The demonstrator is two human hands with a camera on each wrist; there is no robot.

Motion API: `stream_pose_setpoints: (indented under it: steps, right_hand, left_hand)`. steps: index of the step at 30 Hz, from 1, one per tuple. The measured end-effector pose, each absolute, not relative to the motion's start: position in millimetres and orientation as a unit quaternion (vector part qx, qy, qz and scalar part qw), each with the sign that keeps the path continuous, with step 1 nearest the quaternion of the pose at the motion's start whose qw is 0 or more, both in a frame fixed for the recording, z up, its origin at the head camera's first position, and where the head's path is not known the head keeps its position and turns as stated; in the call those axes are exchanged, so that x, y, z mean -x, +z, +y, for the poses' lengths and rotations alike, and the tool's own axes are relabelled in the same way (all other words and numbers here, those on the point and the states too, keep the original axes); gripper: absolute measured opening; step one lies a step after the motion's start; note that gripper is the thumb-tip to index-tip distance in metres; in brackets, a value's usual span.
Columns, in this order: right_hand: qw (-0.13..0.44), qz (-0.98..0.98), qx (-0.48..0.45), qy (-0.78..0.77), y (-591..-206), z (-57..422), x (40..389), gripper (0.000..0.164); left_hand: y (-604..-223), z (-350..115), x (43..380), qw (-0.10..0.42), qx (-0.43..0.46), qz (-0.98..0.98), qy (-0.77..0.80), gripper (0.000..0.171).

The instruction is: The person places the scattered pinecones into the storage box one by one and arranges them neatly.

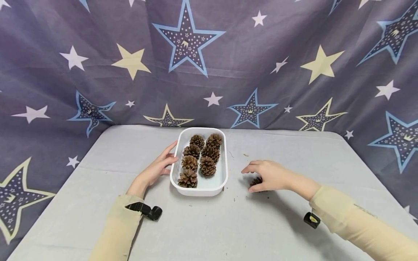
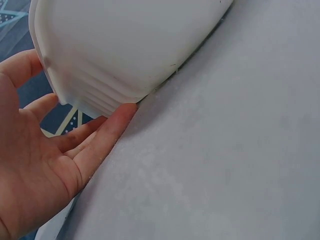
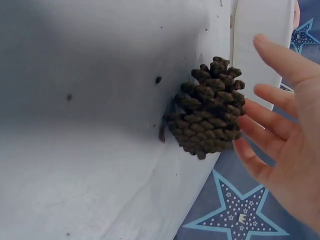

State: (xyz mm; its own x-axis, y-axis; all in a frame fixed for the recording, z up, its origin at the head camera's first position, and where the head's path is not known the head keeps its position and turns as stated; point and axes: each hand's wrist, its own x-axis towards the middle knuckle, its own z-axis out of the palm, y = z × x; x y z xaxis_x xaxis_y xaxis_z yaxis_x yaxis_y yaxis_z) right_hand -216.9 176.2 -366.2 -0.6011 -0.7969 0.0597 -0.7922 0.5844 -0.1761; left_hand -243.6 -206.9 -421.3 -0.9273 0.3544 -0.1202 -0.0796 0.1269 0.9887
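Note:
A white plastic container (image 1: 198, 192) stands left of the table's middle with several brown pine cones (image 1: 208, 166) inside, lined up in two rows. My left hand (image 1: 157, 168) rests against its left side. In the left wrist view, fairly straight fingers (image 2: 117, 117) touch the ribbed outer wall and rim. To the right of the container, a single pine cone (image 3: 207, 107) lies on the table. Over it is my right hand (image 1: 272, 175), thumb and fingers spread around the cone, the thumb apart from it. The hand hides most of this cone in the head view.
Both hands work on a grey cloth-covered table (image 1: 202, 232). Small brown bits (image 1: 246, 155) are scattered between the container and the right hand. Behind the table hangs a dark curtain (image 1: 228, 79) with stars. Each wrist carries a black strapped camera.

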Motion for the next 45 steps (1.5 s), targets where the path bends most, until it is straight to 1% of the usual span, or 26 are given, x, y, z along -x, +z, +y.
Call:
stream_pose_setpoints:
  steps: [5, 10, 19, 30, 38, 45]
  right_hand:
    - [0.041, 0.897, 0.435, -0.071, -368.8, 183.0, 215.0, 0.056]
    - [0.076, 0.901, 0.423, -0.061, -372.3, 185.9, 213.4, 0.050]
    - [0.087, 0.905, 0.412, -0.057, -373.9, 187.3, 214.5, 0.040]
    - [0.075, 0.899, 0.422, -0.086, -370.5, 180.4, 215.8, 0.036]
    - [0.033, 0.887, 0.445, -0.120, -366.8, 168.1, 220.4, 0.035]
    - [0.016, 0.881, 0.450, -0.144, -358.4, 154.7, 221.2, 0.033]
  left_hand:
    - [-421.7, -207.4, 243.4, 0.164, -0.097, 0.731, 0.655, 0.064]
    - [-423.1, -207.5, 243.0, 0.170, -0.092, 0.727, 0.659, 0.064]
    - [-421.7, -206.5, 243.0, 0.168, -0.091, 0.730, 0.656, 0.063]
    - [-420.4, -206.4, 242.7, 0.168, -0.092, 0.732, 0.654, 0.063]
    - [-422.2, -208.5, 245.1, 0.164, -0.093, 0.732, 0.655, 0.064]
    - [-423.6, -207.4, 244.0, 0.168, -0.091, 0.732, 0.654, 0.063]
